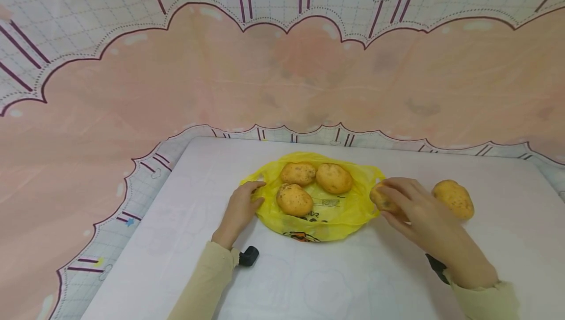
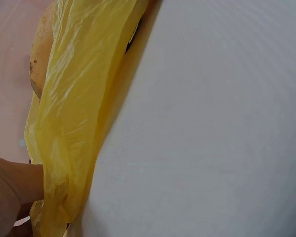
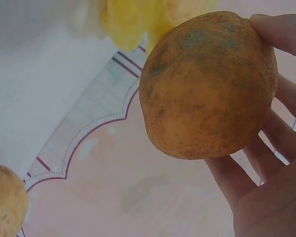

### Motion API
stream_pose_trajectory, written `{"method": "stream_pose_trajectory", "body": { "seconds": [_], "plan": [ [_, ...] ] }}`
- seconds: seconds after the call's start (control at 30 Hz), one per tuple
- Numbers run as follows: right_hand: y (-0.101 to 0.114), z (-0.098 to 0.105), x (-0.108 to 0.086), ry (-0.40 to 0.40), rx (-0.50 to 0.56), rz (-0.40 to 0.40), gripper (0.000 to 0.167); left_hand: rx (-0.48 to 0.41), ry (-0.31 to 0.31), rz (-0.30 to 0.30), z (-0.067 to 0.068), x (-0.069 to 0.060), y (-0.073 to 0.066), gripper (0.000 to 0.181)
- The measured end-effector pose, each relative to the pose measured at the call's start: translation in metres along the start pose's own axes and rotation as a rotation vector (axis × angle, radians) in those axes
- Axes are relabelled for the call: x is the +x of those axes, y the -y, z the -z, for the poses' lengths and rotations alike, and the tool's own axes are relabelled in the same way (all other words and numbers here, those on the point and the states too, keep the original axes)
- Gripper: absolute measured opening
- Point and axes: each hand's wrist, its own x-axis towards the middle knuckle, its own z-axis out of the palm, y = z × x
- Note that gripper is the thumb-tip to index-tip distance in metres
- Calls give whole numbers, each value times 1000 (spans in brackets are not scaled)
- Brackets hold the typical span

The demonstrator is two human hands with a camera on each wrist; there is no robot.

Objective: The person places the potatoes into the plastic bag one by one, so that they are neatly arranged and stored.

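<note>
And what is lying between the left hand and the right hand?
In the head view, the yellow bag with three potatoes lies between the left hand, at its edge, and the right hand, which holds another potato.

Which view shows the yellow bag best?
The head view: the bag shows nearly whole, the left hand hiding little. The left wrist view shows one side closely; the right wrist view, only a blurred part.

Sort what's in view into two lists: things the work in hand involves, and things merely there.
In the work:
translucent yellow plastic bag, pinched by the left hand
rounded tan potato, held by the right hand
three rounded tan potatoes on or in the bag
likely, the loose oval tan potato at right

Merely there:
white tabletop
pink patterned cloth backdrop
</note>
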Motion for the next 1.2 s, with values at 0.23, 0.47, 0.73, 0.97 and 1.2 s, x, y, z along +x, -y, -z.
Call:
{"method": "stream_pose_trajectory", "body": {
  "seconds": [0.23,0.47,0.73,0.97,1.2],
  "plan": [
    [3,-6,3,-23,42,42,63,5,2,-12,0,1,-1,41],
    [7,-13,6,-25,42,52,65,8,2,-7,-1,2,-2,41],
    [9,-19,11,-2,56,66,59,4,4,2,0,0,-1,41],
    [13,-25,18,40,81,72,42,-1,7,8,1,0,-1,40],
    [18,-33,22,95,84,50,47,-2,1,-2,2,-1,-2,40]
  ]
}}
